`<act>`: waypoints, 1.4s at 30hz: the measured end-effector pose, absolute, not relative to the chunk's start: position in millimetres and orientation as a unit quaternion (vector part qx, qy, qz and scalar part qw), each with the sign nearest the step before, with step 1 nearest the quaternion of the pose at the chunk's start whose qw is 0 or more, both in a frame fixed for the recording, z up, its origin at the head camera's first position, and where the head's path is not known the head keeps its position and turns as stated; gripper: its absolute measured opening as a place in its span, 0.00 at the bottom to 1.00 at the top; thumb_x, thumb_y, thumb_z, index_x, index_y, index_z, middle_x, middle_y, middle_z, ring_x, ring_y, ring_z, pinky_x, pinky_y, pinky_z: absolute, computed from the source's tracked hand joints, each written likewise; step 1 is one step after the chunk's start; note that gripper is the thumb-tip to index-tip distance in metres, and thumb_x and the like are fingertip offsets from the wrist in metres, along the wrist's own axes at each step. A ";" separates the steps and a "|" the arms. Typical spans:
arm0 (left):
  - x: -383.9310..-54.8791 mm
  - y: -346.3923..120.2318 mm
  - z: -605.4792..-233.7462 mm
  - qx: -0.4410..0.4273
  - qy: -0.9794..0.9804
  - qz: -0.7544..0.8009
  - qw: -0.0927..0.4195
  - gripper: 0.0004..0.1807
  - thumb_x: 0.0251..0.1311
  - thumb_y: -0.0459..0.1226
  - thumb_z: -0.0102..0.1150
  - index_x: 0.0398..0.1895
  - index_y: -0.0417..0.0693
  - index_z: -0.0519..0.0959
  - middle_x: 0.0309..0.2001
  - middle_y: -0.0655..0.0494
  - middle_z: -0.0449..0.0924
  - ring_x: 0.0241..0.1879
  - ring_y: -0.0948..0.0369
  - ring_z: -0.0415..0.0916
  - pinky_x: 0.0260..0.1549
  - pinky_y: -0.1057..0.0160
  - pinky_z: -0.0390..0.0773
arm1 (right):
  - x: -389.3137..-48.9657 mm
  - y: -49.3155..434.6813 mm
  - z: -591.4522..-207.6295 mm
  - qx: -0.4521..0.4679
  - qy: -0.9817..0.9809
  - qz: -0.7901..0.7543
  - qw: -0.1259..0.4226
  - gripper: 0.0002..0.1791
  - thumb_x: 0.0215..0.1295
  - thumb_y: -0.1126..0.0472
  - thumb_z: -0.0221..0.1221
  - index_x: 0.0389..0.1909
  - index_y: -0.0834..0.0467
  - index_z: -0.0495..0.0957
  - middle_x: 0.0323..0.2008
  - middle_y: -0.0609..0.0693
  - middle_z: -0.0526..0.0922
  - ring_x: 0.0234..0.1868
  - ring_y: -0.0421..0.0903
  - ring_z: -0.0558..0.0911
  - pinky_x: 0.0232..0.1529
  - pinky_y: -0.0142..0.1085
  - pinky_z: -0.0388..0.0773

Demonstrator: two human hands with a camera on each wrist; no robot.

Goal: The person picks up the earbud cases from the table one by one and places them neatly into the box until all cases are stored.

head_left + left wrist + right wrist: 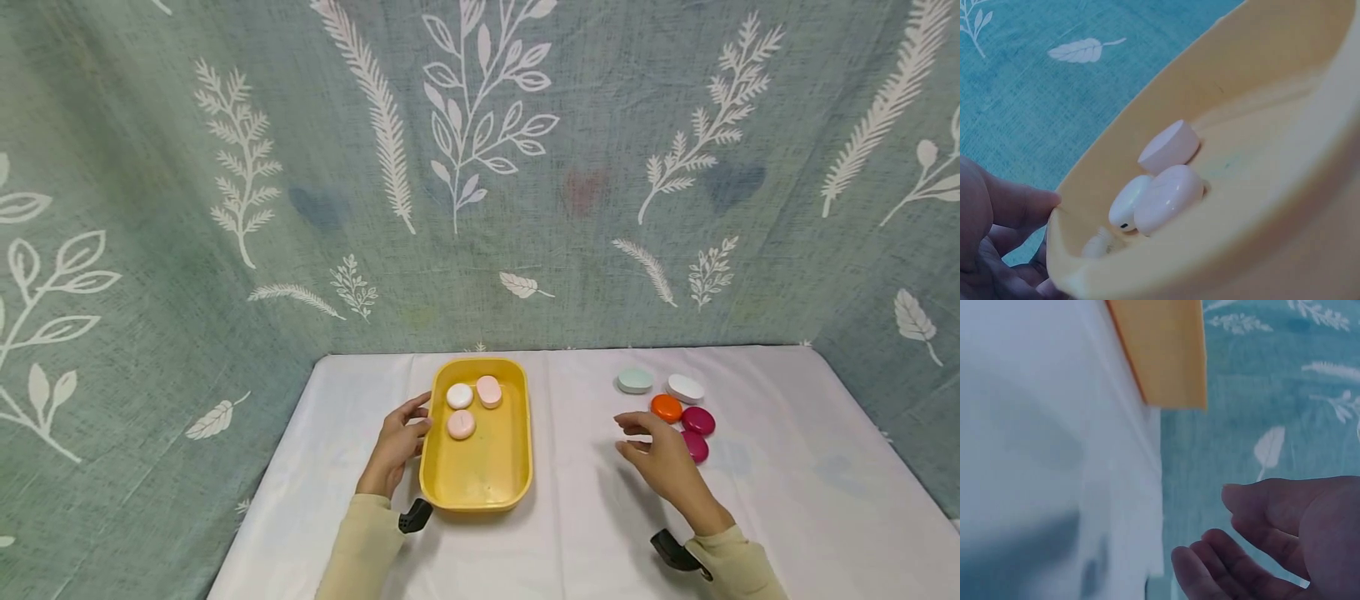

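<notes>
A yellow tray [480, 475] stands on the white-covered table, with a white round soap bar [459, 396], a pink oval soap bar [489, 392] and a pink round soap bar [461, 425] in its far part. My left hand [397, 442] holds the tray's left side, the fingertips at the rim and outer wall. Off to the tray's right, my right hand [663, 458] hovers over the table with fingers loosely bent and apart, holding nothing. Just beyond it lie an orange soap bar [666, 408] and two magenta soap bars [698, 421], one partly covered by the hand.
A pale green soap bar [634, 381] and a white oval soap bar [685, 388] lie at the back right. Green leaf-printed cloth [480, 292] hangs behind and beside the table [577, 533]. Each wrist carries a small black camera.
</notes>
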State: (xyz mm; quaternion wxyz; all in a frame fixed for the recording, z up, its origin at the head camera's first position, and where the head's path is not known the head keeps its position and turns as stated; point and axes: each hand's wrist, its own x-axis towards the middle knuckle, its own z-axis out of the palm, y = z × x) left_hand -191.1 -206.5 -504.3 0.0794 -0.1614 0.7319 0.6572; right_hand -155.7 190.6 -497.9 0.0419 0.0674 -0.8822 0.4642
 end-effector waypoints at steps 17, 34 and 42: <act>-191.4 -206.8 -505.4 -0.162 0.730 0.659 0.084 0.28 0.76 0.28 0.52 0.78 0.51 0.71 0.61 0.42 0.70 0.36 0.57 0.79 0.32 0.65 0.81 | -131.4 253.6 -514.0 0.009 -0.903 0.402 0.148 0.22 0.56 0.79 0.72 0.53 0.75 0.80 0.48 0.70 0.82 0.46 0.66 0.84 0.41 0.13 0.74; -192.7 -207.2 -505.9 -0.151 0.731 0.660 0.084 0.29 0.77 0.28 0.51 0.79 0.49 0.70 0.61 0.41 0.69 0.35 0.58 0.80 0.31 0.65 0.81 | -131.8 262.0 -518.0 -0.037 -0.921 0.375 0.102 0.27 0.60 0.76 0.70 0.60 0.76 0.76 0.55 0.74 0.75 0.55 0.72 0.79 0.54 0.60 0.80; -192.9 -207.5 -504.7 -0.146 0.728 0.664 0.086 0.29 0.77 0.28 0.51 0.79 0.47 0.69 0.61 0.40 0.69 0.37 0.57 0.81 0.29 0.66 0.81 | -131.1 266.5 -522.7 -0.028 -0.930 0.351 0.107 0.26 0.58 0.76 0.70 0.58 0.76 0.76 0.54 0.75 0.76 0.54 0.72 0.79 0.53 0.63 0.80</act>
